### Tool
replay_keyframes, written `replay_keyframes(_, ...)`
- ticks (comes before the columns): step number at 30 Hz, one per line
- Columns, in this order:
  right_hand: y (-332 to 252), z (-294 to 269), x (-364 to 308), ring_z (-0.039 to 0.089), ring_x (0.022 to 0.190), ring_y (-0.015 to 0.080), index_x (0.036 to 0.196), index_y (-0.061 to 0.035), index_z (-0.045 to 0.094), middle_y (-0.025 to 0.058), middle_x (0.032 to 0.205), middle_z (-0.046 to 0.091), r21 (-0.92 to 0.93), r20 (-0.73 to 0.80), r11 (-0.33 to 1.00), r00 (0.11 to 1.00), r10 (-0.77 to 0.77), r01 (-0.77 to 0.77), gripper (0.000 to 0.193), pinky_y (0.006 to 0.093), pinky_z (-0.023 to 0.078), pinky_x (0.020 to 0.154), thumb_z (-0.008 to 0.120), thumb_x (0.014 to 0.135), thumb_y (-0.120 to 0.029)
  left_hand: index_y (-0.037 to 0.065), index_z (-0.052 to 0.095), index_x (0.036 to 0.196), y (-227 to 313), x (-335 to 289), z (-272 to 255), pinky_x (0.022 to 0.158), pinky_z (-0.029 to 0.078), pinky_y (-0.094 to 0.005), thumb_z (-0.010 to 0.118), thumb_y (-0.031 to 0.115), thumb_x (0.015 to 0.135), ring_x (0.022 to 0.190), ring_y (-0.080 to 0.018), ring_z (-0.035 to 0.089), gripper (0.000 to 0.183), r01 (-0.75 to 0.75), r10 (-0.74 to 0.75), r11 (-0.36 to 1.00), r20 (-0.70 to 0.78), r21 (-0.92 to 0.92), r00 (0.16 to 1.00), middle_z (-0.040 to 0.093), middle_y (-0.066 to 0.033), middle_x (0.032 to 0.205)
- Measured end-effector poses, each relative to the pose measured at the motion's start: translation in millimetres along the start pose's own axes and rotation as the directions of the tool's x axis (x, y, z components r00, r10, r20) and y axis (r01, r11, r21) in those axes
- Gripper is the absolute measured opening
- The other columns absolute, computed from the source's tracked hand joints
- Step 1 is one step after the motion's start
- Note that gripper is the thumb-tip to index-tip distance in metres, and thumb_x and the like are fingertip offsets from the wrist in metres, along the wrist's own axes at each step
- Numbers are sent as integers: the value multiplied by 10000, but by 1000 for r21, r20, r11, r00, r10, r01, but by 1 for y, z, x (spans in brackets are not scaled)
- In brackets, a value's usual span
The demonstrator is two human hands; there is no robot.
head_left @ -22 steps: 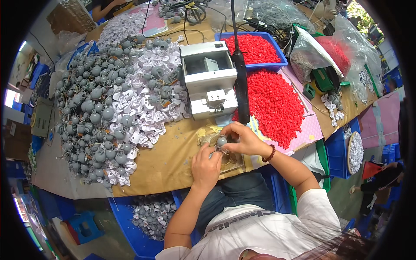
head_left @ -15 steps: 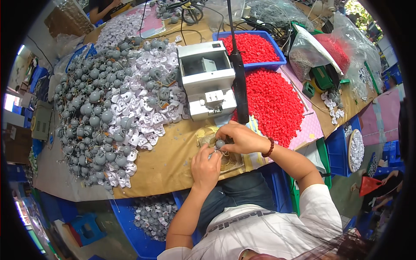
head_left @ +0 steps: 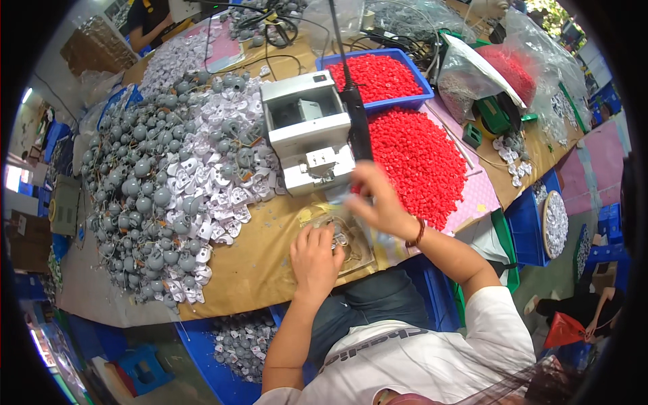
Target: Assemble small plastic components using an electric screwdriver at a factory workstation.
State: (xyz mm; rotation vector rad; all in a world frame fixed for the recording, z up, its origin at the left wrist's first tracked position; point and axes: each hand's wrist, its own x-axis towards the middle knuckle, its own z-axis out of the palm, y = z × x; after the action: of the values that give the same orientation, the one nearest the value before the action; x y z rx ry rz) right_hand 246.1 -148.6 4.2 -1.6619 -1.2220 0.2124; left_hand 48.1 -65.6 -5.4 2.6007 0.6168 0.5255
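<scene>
My left hand (head_left: 315,262) is closed over the front of the table, its fingertips curled around a small pale part (head_left: 337,237) that I cannot make out clearly. Beneath the fingers lies a shallow, yellowish work plate (head_left: 365,251). My right hand (head_left: 382,206), a red bead bracelet on its wrist, is raised between the white machine (head_left: 316,128) and the red pieces. Motion smears its fingers. A spot of red shows near the fingertips, but I cannot tell whether they grip it.
A heap of grey balls with wires (head_left: 142,189) and white plastic parts (head_left: 209,202) covers the left. Small red caps (head_left: 418,162) are piled right, below a blue tray (head_left: 428,91). Bags (head_left: 513,74) and a green tool (head_left: 496,116) lie far right. Another person's arm (head_left: 145,34) shows far left.
My right hand has left the left hand's fingertips and moved up and right. The grey ball held between both hands no longer shows. The whole view has shifted slightly.
</scene>
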Motion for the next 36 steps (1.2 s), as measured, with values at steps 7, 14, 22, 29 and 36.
replay_keyframes(7,61,7,62,655,1028,391,1458,64,416,245,1155,657,107,-251,960,927,279,-260,667,434,514,957,718,932,-214,67,691,1164,-7,-1,9,1028,413,-477,749,165,807,1163,-312,587,375,-9,8,1000,-47,-27,999,671,-95,1075)
replay_keyframes(14,-13,-14,64,655,963,160,1522,-19,324,88,1066,629,275,-528,947,849,6,164,769,303,564,814,727,871,54,80,685,1150,-4,1,10,979,423,-454,757,149,794,1053,-297,601,369,18,-22,996,-55,-82,998,658,-94,1012)
replay_keyframes(22,-90,-6,111,650,744,133,1413,-10,411,37,855,630,455,-309,849,942,-132,269,627,298,541,697,684,862,112,74,691,1125,-8,0,8,870,482,-449,766,119,765,975,-324,609,371,9,-23,991,-107,-133,994,660,-102,985)
replay_keyframes(29,-66,23,146,645,730,109,1205,-22,509,26,863,641,386,-258,911,965,-45,146,450,277,535,641,761,837,41,68,690,1102,-7,0,11,874,503,-459,758,126,769,997,-340,612,345,30,-49,987,-121,-156,991,668,-121,1004)
replay_keyframes(36,-78,20,92,599,822,97,1296,-20,527,13,933,630,491,-21,859,983,180,-147,570,290,521,752,815,805,-54,62,682,1108,-10,0,11,857,504,-467,754,117,770,1007,-349,611,349,62,-80,981,-95,-184,992,666,-125,1003)
